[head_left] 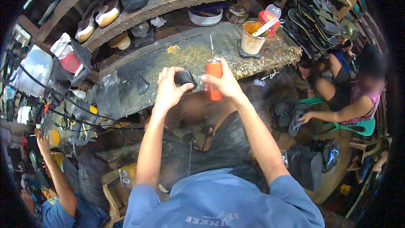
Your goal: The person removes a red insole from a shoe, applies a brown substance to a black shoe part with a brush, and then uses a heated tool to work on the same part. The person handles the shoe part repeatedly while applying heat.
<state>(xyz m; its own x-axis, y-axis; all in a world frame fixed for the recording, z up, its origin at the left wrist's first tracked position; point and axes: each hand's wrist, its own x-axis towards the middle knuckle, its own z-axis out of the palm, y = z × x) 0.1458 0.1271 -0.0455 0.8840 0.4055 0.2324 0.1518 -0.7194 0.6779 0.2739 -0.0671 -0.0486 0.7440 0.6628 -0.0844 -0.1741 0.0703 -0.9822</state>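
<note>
Between the thumb and fingers of my left hand (169, 87) is a small black ribbed piece (184, 77), apparently rubber, held at the bench's near edge. My right hand (225, 80) is wrapped round an orange cylinder (214, 85). A thin metal rod (211, 47) points up and away from its top. I cannot tell exactly what kind of tool it is. Another dark ribbed piece (142, 84) lies on the bench to the left of my left hand. Both hands are close together, the cylinder just right of the black piece.
The worn bench (147, 57) carries a stained tub (252, 42) with a white-handled tool and a red cup (269, 22). Shoes (108, 9) stand on a shelf beyond. Slippers (314, 21) are piled at right. One person (354, 97) sits at right, another (63, 202) at lower left.
</note>
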